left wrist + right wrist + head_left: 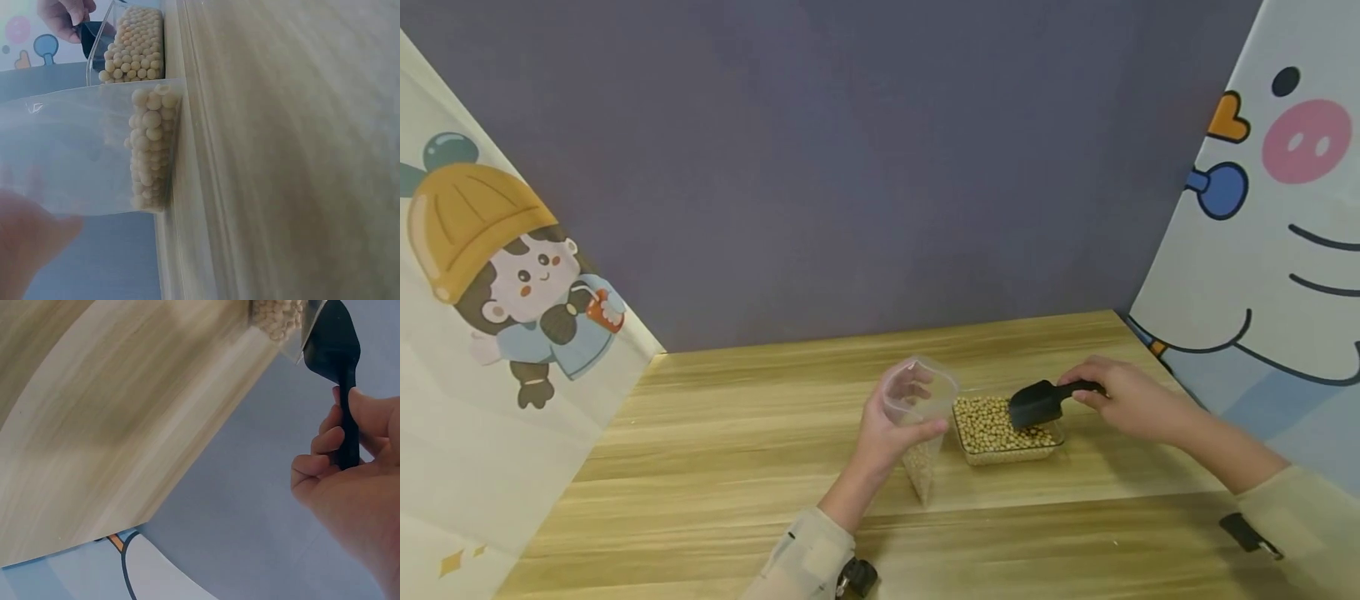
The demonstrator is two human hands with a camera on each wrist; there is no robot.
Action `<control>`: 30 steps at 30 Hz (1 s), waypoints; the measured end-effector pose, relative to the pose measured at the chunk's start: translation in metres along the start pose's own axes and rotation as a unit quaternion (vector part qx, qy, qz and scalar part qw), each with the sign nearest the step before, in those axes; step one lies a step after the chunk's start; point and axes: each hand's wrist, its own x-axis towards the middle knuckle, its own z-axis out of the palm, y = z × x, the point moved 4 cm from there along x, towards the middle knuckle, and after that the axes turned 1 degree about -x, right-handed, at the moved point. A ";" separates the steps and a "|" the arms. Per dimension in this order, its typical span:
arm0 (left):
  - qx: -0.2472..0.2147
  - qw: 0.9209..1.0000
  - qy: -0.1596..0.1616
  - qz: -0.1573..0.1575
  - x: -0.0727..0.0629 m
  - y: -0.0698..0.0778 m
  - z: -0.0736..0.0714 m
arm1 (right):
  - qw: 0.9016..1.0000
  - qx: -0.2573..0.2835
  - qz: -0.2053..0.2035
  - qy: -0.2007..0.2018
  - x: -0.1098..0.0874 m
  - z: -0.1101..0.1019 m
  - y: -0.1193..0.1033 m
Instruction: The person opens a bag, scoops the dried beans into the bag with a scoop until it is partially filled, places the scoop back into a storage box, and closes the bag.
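My left hand (pixel 886 429) grips a clear plastic bag (pixel 934 406) near its open mouth, holding it upright over the table. Soybeans (pixel 150 147) fill the bottom of the bag, as the left wrist view shows. My right hand (pixel 1123 398) holds a small black scoop (pixel 1036 406) by its handle, with fingers curled round it in the right wrist view. The scoop's blade dips toward the beans (pixel 988 425) in a clear rectangular container (pixel 1011 457), just right of the bag. How deep the scoop's tip sits is hidden.
The wood-grain table (pixel 715 467) stretches out to both sides. A dark grey panel (pixel 865 167) stands behind it. Cartoon-printed panels (pixel 452 433) flank the left and right edges.
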 end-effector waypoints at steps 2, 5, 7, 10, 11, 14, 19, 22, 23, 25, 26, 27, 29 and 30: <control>0.001 1.000 -0.002 -0.007 0.000 0.001 -0.001 | 1.000 0.004 0.000 -0.003 0.001 0.001 -0.001; 0.005 1.000 -0.001 -0.017 0.001 0.005 -0.002 | 1.000 0.015 0.004 -0.008 0.002 0.004 -0.002; 0.007 1.000 0.002 -0.020 0.002 0.006 -0.003 | 1.000 0.023 0.003 -0.009 0.003 0.007 -0.001; -0.004 1.000 0.003 -0.020 0.003 0.008 -0.004 | 0.999 0.045 0.005 -0.013 0.003 0.013 0.000; -0.010 1.000 0.003 -0.020 0.003 0.008 -0.004 | 0.998 0.055 0.005 -0.016 0.004 0.015 0.000; -0.027 0.999 0.003 -0.020 0.004 0.008 -0.005 | 0.996 0.084 0.010 -0.024 0.004 0.023 0.001; -0.025 0.999 0.008 -0.025 0.004 0.009 -0.006 | 0.992 0.120 0.018 -0.029 0.003 0.034 0.004; -0.015 1.000 0.009 -0.025 0.003 0.010 -0.007 | 0.989 0.140 0.029 -0.038 0.003 0.039 0.004; -0.011 1.000 0.010 -0.026 0.003 0.010 -0.007 | 0.988 0.145 0.033 -0.042 0.003 0.041 0.003; 0.000 0.999 0.013 -0.030 0.003 0.010 -0.007 | 0.986 0.152 0.038 -0.050 0.003 0.044 0.001; 0.007 0.999 0.015 -0.033 0.003 0.011 -0.008 | 0.986 0.155 0.041 -0.053 0.004 0.045 0.000; 0.013 0.999 0.017 -0.036 0.003 0.010 -0.008 | 0.985 0.157 0.043 -0.055 0.005 0.046 -0.001; 0.024 0.999 0.020 -0.043 0.002 0.010 -0.008 | 0.985 0.158 0.040 -0.057 0.006 0.048 -0.004; 0.029 0.998 0.020 -0.045 0.003 0.010 -0.009 | 0.985 0.158 0.037 -0.056 0.006 0.049 -0.006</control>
